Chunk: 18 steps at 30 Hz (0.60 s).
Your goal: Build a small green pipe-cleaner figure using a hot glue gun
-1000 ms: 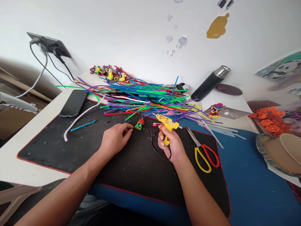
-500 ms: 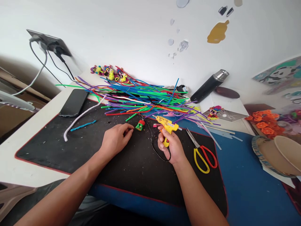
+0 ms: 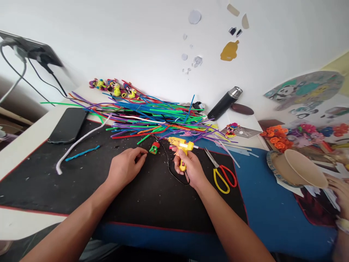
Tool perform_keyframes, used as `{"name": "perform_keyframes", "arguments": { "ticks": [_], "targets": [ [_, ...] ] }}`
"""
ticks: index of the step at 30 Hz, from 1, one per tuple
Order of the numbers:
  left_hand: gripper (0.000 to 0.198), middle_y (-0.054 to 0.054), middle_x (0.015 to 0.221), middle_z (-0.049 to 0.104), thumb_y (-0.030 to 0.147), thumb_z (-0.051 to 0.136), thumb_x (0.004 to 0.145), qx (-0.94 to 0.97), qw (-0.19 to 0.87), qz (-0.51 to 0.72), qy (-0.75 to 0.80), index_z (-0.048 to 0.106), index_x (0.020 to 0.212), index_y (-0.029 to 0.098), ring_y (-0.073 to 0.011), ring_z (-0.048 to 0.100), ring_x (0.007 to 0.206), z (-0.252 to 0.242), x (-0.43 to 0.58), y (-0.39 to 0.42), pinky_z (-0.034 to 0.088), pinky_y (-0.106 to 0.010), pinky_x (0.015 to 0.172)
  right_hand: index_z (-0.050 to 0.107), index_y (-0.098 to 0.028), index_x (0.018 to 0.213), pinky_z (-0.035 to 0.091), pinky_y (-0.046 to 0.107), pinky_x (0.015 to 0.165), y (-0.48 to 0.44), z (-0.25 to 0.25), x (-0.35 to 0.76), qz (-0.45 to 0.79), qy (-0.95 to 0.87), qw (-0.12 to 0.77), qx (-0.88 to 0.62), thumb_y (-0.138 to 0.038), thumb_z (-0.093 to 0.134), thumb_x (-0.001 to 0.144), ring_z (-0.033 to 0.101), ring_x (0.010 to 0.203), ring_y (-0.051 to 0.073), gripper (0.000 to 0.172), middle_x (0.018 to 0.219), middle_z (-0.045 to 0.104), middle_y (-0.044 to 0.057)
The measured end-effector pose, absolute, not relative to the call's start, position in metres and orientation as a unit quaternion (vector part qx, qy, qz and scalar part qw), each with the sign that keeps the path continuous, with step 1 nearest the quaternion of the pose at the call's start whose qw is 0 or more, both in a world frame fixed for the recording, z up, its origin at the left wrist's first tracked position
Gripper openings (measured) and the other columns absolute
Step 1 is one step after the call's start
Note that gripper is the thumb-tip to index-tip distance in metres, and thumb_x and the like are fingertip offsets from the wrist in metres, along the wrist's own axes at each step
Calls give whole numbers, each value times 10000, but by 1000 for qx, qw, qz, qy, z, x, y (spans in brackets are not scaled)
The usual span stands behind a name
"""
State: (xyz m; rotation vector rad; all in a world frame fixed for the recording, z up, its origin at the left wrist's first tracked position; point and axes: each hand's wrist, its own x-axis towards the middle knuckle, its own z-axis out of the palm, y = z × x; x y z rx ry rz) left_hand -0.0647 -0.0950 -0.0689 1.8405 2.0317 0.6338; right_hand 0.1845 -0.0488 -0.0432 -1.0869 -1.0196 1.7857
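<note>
My right hand point(image 3: 191, 167) is wrapped round the handle of a yellow hot glue gun point(image 3: 187, 146), its nozzle pointing left above the black mat point(image 3: 152, 196). A clear glue stick pokes out of its back, and a black cord point(image 3: 170, 169) loops below. My left hand point(image 3: 125, 165) rests on the mat with fingers curled and thumb against forefinger; whatever they may hold is hidden. Just right of those fingertips lies a small red and green pipe-cleaner piece point(image 3: 154, 148). Scissors point(image 3: 220, 171) with one yellow and one red handle lie partly open, right of my right hand.
Loose coloured pipe cleaners point(image 3: 158, 116) are heaped behind the hands. At left are a phone point(image 3: 68, 125), a white strand point(image 3: 81, 143) and a twisted blue piece point(image 3: 83, 153). A flask point(image 3: 225, 103) leans at the back. Another person's hand point(image 3: 339, 191) is beside a bowl point(image 3: 305, 169).
The view has swung right, bringing another person's hand in at the right edge. The glue gun is now held more level. My left hand stays curled beside the red and green piece.
</note>
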Motion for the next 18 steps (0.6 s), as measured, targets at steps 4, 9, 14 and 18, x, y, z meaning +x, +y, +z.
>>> {"name": "perform_keyframes", "arguments": {
  "ticks": [4,9,14,18],
  "targets": [
    [334,-30,814,743,442,513,1012,652,159,221,708,802,1049,278,-247,724,815,-71,-65,-96,433,-326,673,765,-156,1156,318,230,440,-40,-33,188,648,-480,396,-440,-697,804,882,509,481,101,608,682,628,-30],
    [348,-35,814,748,448,502,1008,657,156,223,703,803,1048,278,-245,730,818,-71,-66,-96,454,-325,684,768,-174,1149,365,264,489,-34,-29,193,547,-550,405,-484,-686,735,944,484,498,109,553,710,631,-24],
    [372,-48,811,745,467,487,1005,661,149,217,703,806,1040,277,-257,727,801,-71,-67,-96,450,-329,654,776,-223,1131,435,301,615,-41,-31,204,413,-633,351,-553,-602,687,1003,586,644,182,409,775,696,14],
    [386,-54,808,745,480,483,1000,661,144,216,704,809,1034,274,-268,733,803,-72,-68,-96,450,-338,642,779,-259,1221,474,351,742,-49,-26,212,326,-673,292,-597,-536,690,998,686,816,259,367,948,804,59]
  ]
}}
